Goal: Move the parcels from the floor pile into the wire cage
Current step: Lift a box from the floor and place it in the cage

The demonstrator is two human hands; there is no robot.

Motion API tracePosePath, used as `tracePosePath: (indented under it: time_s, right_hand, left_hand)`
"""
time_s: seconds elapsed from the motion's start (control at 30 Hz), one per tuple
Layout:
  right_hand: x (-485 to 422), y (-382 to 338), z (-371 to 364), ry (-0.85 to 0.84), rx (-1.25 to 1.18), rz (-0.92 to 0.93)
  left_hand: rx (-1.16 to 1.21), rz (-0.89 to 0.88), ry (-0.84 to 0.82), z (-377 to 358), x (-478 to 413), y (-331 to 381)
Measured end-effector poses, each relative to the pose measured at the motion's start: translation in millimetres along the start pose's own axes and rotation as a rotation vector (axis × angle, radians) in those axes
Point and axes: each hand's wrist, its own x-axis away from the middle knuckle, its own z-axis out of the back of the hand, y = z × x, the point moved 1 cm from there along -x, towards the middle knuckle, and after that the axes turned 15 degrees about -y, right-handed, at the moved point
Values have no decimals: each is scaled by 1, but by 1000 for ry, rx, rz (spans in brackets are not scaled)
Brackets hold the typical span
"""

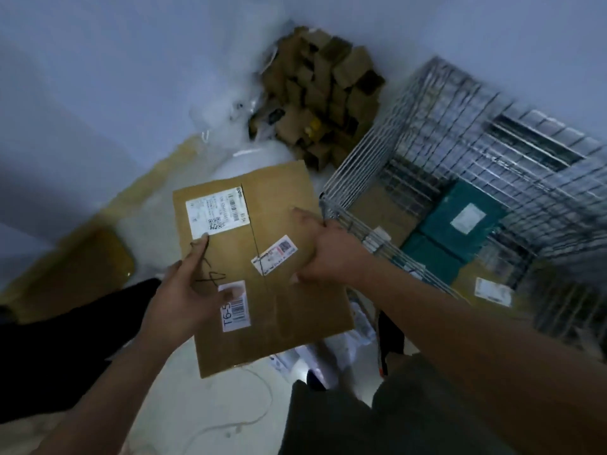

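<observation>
On the floor (184, 405), the wire cage (460, 126) holds teal parcels (437, 228).

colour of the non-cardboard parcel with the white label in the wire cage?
The parcel is dark teal; the head view shows it inside the wire cage.

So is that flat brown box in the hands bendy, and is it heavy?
Probably stiff: the cardboard parcel looks flat with the left hand and right hand gripping only its sides. Likely light, as thumbs and fingers alone hold it up in the air. Being flat, it should not roll.
</observation>
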Motion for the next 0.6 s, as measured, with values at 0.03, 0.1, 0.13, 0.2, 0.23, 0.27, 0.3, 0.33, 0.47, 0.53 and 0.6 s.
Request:
tracePosePath:
  time_s: [0.03,0.1,0.13,0.2,0.23,0.27,0.3,0.33,0.47,0.53,0.6]
  right_hand:
    - [16,-1,15,32,-34,-34]
    - [45,2,39,101,-105,-83]
    - [59,6,49,144,-137,-97]
    - [84,20,67,230,-181,-138]
    - [94,30,74,272,-203,-163]
    - [104,40,81,310,-228,-188]
    - [113,52,88,342,-256,-212]
    - [121,65,94,369,-289,-238]
    - [138,128,117,463,-443,-342]
    - [137,166,127,499,-526,-392]
    - [130,208,134,523,-602,-431]
  left_hand:
    - [-43,-33,-7,9,-3,21]
    - [-121,-94,-6,22,-12,64]
    - [-170,-125,-7,26,-18,86]
    - [-265,-186,-36,25,-32,127]
    - [-302,-219,-58,22,-41,148]
    - [-333,-248,-81,17,-51,169]
    - [-360,-276,-101,11,-62,189]
    - [-386,-306,-116,3,-74,208]
    - [-419,-406,-150,-43,-131,274]
    - [-415,-437,-185,-73,-166,300]
    - [-439,-443,-233,-106,-205,320]
